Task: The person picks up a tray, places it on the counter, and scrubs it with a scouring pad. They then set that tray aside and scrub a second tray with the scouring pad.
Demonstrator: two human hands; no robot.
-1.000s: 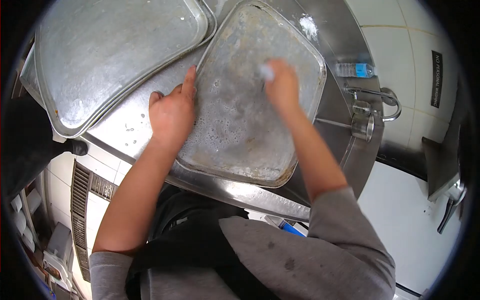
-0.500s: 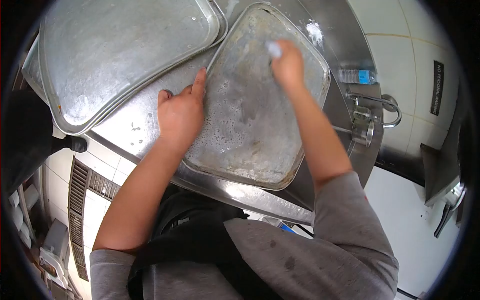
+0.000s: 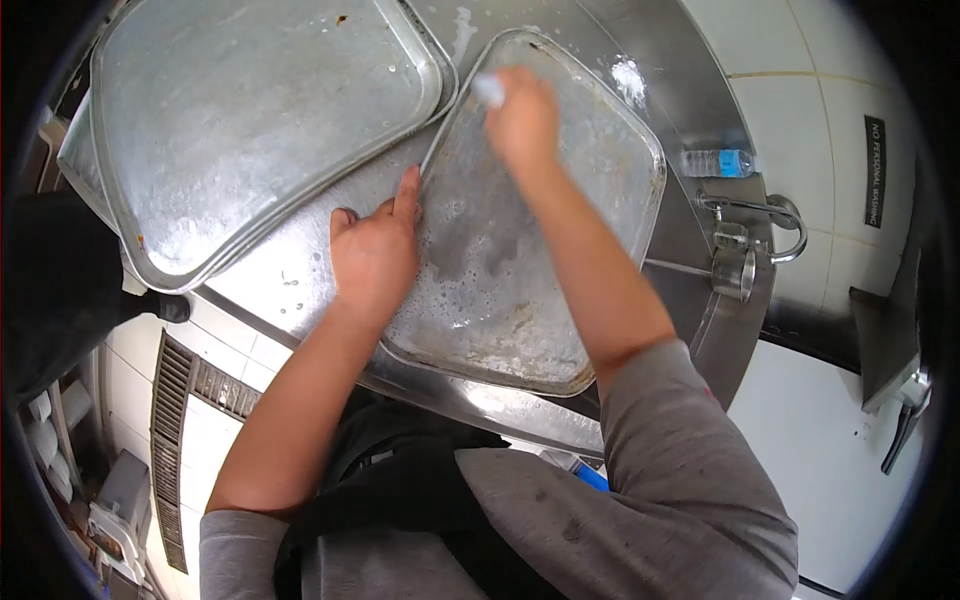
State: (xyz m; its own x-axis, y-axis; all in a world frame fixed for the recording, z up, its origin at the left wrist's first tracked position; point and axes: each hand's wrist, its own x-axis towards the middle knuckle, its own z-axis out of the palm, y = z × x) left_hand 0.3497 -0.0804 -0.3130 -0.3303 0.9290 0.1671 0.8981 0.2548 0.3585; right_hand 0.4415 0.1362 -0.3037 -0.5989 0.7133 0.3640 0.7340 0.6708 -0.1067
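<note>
Tray (image 3: 470,300) lies beneath the right hand (image 3: 525,115), stretching lengthwise from that grip back toward the person's body. Those fingers clasp something small and whitish (image 3: 489,90); nearer the body, the left hand (image 3: 378,245) meets the side rim, its hold unclear from here.

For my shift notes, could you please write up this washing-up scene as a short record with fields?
Left hand: the left hand is at the left edge of the soapy tray, index finger extended
Right hand: the right hand holds a small whitish item at the tray's upper part; its type is unclear
Tray condition: wet, suds on the surface, brownish marks
Left side: stacked trays
Right side: bottle with blue label, curved tap, metal pan
Wall sign: "NO PERSONAL WASHING"
</note>
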